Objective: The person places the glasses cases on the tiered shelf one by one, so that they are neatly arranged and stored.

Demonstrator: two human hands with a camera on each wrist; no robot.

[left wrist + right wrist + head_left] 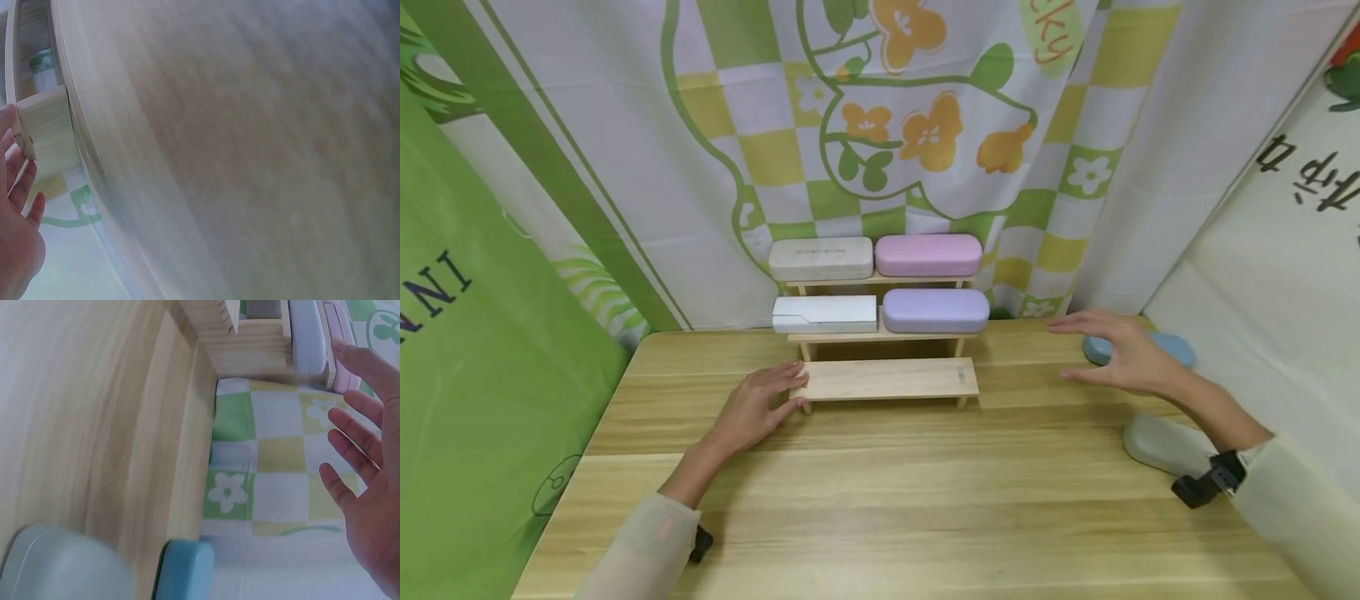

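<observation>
On the table stands a three-tier wooden display stand [887, 379]. My left hand [758, 407] touches the left end of its lowest shelf, fingers fairly straight; the left wrist view shows the fingertips by the board's end [25, 140]. A cream glasses case [820, 259] and a pink glasses case [928, 255] lie on the top shelf. The middle shelf bears a white glasses case [825, 315] and a purple glasses case [936, 311]. My right hand [1116, 354], fingers spread and holding nothing, hovers right of the stand, partly in front of a blue glasses case [1172, 347].
A grey-green glasses case [1165, 446] lies under my right forearm, partly hidden by it. The wooden table [910, 517] ends at a patterned curtain [917, 125] behind the stand. Green cloth [482, 333] hangs on the left, white printed cloth [1277, 292] on the right.
</observation>
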